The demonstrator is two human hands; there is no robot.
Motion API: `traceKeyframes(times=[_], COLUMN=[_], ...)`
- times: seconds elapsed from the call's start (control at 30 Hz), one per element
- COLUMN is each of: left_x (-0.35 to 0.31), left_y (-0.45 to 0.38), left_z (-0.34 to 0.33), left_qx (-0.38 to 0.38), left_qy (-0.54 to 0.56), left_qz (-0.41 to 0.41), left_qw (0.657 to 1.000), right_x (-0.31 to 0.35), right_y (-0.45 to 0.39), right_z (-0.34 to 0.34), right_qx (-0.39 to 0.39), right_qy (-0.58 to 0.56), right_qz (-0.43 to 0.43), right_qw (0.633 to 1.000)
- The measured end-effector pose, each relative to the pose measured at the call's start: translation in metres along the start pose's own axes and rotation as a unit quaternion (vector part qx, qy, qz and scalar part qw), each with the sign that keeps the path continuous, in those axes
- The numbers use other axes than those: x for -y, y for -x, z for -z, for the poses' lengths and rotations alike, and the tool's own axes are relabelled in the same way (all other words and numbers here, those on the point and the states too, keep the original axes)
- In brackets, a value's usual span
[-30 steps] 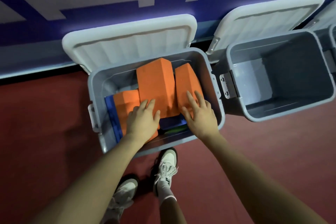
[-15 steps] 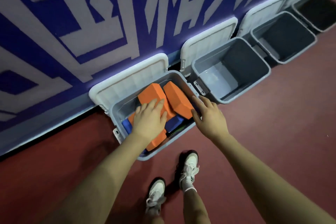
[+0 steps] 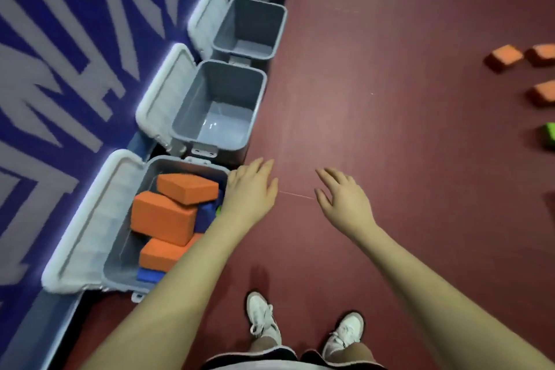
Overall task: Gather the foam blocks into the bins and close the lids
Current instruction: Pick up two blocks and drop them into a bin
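Note:
The nearest grey bin (image 3: 121, 252) stands against the wall with its white lid (image 3: 90, 219) swung open. Three orange foam blocks (image 3: 163, 218) fill it, over blue (image 3: 148, 275) and green pieces. My left hand (image 3: 250, 189) hovers by the bin's right rim, fingers straight, holding nothing. Over the red floor to its right, my right hand (image 3: 344, 200) is spread and empty. Loose orange blocks (image 3: 506, 57) and a green block (image 3: 549, 132) lie on the floor at the far right.
Three more grey bins (image 3: 216, 105) line the blue wall beyond the first, all with lids up and nothing visible inside. My two white shoes (image 3: 262, 320) stand on the red floor below the hands.
Both hands have lifted off the orange blocks and out of the bin, moving right. The view has swung right, showing the row of bins and loose blocks on the floor.

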State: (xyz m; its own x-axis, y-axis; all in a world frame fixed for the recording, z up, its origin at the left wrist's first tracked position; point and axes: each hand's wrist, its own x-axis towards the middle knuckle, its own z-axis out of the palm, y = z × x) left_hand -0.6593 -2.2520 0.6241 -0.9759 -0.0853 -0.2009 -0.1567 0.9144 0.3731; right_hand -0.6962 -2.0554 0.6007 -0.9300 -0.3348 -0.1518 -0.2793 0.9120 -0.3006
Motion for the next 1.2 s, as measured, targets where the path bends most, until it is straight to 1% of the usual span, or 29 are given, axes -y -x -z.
traceKeyframes(times=[0.1,0.23,0.43,0.63,0.77,0.9,1.03,1.2], left_x=[-0.057,-0.177,-0.359,-0.525,-0.609,-0.678,-0.754,-0.856], left_y=[-0.010,-0.010,0.025,0.082,0.109,0.110,0.087,0.033], left_z=[-0.014,-0.046,-0.112,-0.183,-0.218,-0.248,-0.274,-0.297], left_qx=[0.026,0.072,0.112,0.143,0.163,0.173,0.174,0.168], left_qy=[-0.023,-0.052,-0.077,-0.092,-0.092,-0.099,-0.106,-0.102], left_qz=[-0.067,-0.193,-0.359,-0.479,-0.523,-0.559,-0.597,-0.629], left_qw=[0.997,0.977,0.923,0.861,0.832,0.805,0.776,0.752], right_x=[-0.047,-0.138,-0.268,-0.380,-0.439,-0.490,-0.548,-0.642], right_y=[0.033,0.104,0.233,0.355,0.414,0.445,0.448,0.421], right_z=[0.019,0.051,0.085,0.113,0.125,0.135,0.156,0.198], right_qx=[-0.022,-0.072,-0.126,-0.166,-0.180,-0.192,-0.204,-0.225], right_qy=[-0.012,-0.027,-0.038,-0.038,-0.043,-0.058,-0.062,-0.061], right_qz=[-0.061,-0.182,-0.327,-0.433,-0.495,-0.544,-0.577,-0.610], right_qw=[0.998,0.980,0.936,0.885,0.849,0.815,0.789,0.758])
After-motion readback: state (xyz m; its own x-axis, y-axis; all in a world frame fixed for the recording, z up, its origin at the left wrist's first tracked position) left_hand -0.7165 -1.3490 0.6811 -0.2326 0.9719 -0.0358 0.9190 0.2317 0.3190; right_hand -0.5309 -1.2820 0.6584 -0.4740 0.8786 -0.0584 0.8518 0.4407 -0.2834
